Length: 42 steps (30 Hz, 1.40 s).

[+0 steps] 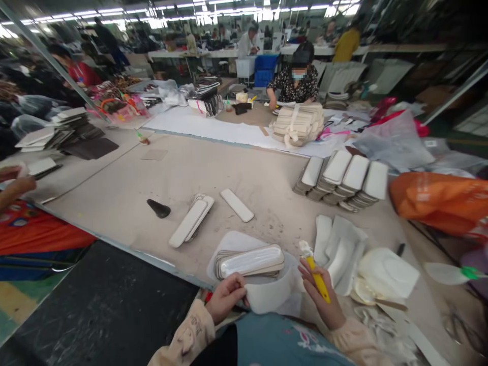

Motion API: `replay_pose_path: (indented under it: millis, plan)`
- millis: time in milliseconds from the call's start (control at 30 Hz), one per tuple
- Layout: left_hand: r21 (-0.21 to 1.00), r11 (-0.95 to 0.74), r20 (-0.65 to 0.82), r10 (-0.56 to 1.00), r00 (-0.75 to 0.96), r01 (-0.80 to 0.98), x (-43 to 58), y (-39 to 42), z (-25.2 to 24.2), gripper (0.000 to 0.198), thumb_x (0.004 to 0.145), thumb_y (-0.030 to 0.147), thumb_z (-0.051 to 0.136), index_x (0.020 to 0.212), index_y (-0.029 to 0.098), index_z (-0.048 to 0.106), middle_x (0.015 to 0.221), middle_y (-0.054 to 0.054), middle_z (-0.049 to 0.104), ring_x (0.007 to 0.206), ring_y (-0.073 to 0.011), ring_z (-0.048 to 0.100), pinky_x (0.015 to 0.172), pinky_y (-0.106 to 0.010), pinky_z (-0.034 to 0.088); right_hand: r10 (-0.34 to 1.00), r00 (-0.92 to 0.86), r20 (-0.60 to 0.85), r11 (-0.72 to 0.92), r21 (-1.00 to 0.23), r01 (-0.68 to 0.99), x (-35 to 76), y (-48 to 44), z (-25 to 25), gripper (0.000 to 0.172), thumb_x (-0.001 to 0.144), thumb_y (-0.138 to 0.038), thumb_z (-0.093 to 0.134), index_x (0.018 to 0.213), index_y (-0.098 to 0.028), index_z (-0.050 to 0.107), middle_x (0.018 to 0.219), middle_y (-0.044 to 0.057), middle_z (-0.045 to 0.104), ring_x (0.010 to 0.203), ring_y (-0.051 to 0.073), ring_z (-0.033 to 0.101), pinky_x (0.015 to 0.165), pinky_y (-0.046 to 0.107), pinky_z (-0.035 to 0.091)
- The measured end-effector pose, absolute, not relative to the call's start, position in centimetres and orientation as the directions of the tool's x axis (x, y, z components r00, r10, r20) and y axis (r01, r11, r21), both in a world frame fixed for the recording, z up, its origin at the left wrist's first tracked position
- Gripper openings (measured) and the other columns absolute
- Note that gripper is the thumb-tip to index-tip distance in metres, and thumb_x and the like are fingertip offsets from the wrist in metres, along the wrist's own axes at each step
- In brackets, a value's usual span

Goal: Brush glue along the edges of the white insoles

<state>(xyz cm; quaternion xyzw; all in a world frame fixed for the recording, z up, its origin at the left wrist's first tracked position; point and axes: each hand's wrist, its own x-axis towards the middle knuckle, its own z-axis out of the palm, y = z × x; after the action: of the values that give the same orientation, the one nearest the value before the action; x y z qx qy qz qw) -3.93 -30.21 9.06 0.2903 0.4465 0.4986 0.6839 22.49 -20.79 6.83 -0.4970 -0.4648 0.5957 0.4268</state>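
Note:
My left hand (229, 296) pinches the left end of a white, curved strip of sheet material (265, 297) at the table's near edge. Held in my right hand (324, 300) is a yellow-handled brush (319, 282), its tip coated in white paste; the fingers are partly stretched out beside the strip's right side. Just beyond the strip lies a stack of long, rounded pads (251, 260), the top one shiny white, on a pale sheet (232, 241). Farther left rest a smaller stack of similar pads (192, 219), a single pad (237, 205) and a black, tapered object (158, 208).
Several stacks of white-topped pads (345, 175) stand at the right. Nearer are curved white pieces (339, 249), a white tub (391, 272) and an orange bag (442, 203). Across the table a masked person (295, 84) sits behind a tied bundle (299, 124). Another person's hands (17, 185) show at far left.

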Motion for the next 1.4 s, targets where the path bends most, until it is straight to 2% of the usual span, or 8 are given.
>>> replay_pose_path:
  millis: [167, 367, 500, 800, 1000, 1133, 1300, 1400]
  plan:
    - [0.832, 0.321, -0.280, 0.947, 0.156, -0.452, -5.6, -30.9, 9.0, 0.026, 0.082, 0.039, 0.065, 0.081, 0.016, 0.053, 0.069, -0.002, 0.065, 0.063, -0.0118, 0.060, 0.064, -0.025, 0.045, 0.949, -0.204, -0.241, -0.258, -0.964, -0.065, 20.4, -20.0, 6.7, 0.047, 0.072, -0.050, 0.073, 0.100, -0.028, 0.041, 0.139, 0.013, 0.051, 0.100, 0.027, 0.067, 0.094, 0.050, 0.048]
    - [0.829, 0.307, -0.236, 0.950, 0.205, -0.468, -6.3, -31.0, 11.1, 0.021, 0.083, 0.035, 0.064, 0.081, 0.016, 0.058, 0.077, -0.005, 0.066, 0.069, -0.0141, 0.059, 0.069, -0.029, 0.044, 0.942, -0.240, -0.235, -0.258, -0.963, -0.071, 19.7, -19.9, 6.5, 0.044, 0.074, -0.043, 0.074, 0.099, -0.029, 0.042, 0.140, 0.010, 0.049, 0.105, 0.026, 0.065, 0.098, 0.048, 0.048]
    - [0.818, 0.329, -0.250, 0.942, 0.223, -0.473, -6.5, -31.0, 11.7, 0.021, 0.082, 0.035, 0.065, 0.080, 0.016, 0.058, 0.078, -0.006, 0.066, 0.068, -0.0135, 0.058, 0.068, -0.029, 0.043, 0.926, -0.246, -0.288, -0.311, -0.949, -0.060, 19.0, -19.5, 6.3, 0.046, 0.073, -0.043, 0.075, 0.102, -0.031, 0.041, 0.139, 0.009, 0.051, 0.100, 0.027, 0.068, 0.089, 0.046, 0.055]
    - [0.791, 0.424, -0.433, 0.897, 0.086, -0.441, -6.4, -30.4, 11.2, 0.035, 0.074, 0.047, 0.071, 0.076, 0.016, 0.054, 0.062, 0.001, 0.061, 0.056, -0.0102, 0.058, 0.059, -0.023, 0.043, 0.902, -0.218, -0.373, -0.429, -0.831, -0.354, 18.9, -16.8, 8.4, 0.027, 0.083, -0.043, 0.060, 0.099, -0.031, 0.042, 0.110, 0.005, 0.070, 0.081, 0.024, 0.071, 0.062, 0.038, 0.059]
    - [0.813, 0.491, -0.555, 0.817, -0.159, -0.312, -6.8, -31.3, 9.0, 0.038, 0.071, 0.051, 0.070, 0.073, 0.017, 0.052, 0.049, 0.004, 0.057, 0.046, -0.0090, 0.052, 0.050, -0.020, 0.039, 0.962, -0.166, -0.219, -0.225, -0.974, -0.018, 19.9, -17.8, 8.6, 0.039, 0.074, -0.038, 0.074, 0.094, -0.029, 0.041, 0.100, 0.004, 0.072, 0.083, 0.023, 0.069, 0.072, 0.036, 0.055]
    - [0.818, 0.527, -0.574, 0.733, -0.364, -0.231, -7.8, -32.4, 7.4, 0.029, 0.075, 0.045, 0.064, 0.074, 0.018, 0.055, 0.048, 0.006, 0.055, 0.044, -0.0085, 0.046, 0.047, -0.020, 0.033, 0.962, -0.249, -0.113, -0.066, -0.979, 0.191, 19.7, -18.6, 7.8, 0.043, 0.071, -0.038, 0.075, 0.091, -0.028, 0.038, 0.106, 0.006, 0.071, 0.094, 0.025, 0.065, 0.079, 0.037, 0.051]
    - [0.735, 0.643, -0.436, 0.691, -0.577, 0.215, -9.3, -31.9, 5.5, 0.022, 0.075, 0.037, 0.058, 0.066, 0.018, 0.062, 0.059, 0.002, 0.059, 0.056, -0.0130, 0.052, 0.057, -0.024, 0.040, 0.954, -0.301, -0.013, 0.116, -0.907, 0.405, 17.9, -18.3, 7.1, 0.037, 0.076, -0.041, 0.069, 0.090, -0.027, 0.038, 0.111, 0.007, 0.069, 0.095, 0.024, 0.064, 0.084, 0.037, 0.048]
    - [0.660, 0.678, -0.404, 0.684, -0.608, 0.323, -10.1, -30.9, 4.3, 0.022, 0.076, 0.036, 0.056, 0.067, 0.018, 0.065, 0.065, 0.000, 0.062, 0.061, -0.0155, 0.055, 0.062, -0.027, 0.040, 0.939, -0.344, 0.013, 0.178, -0.874, 0.452, 16.6, -17.6, 7.0, 0.033, 0.080, -0.040, 0.066, 0.092, -0.028, 0.038, 0.112, 0.007, 0.069, 0.092, 0.024, 0.066, 0.079, 0.036, 0.051]
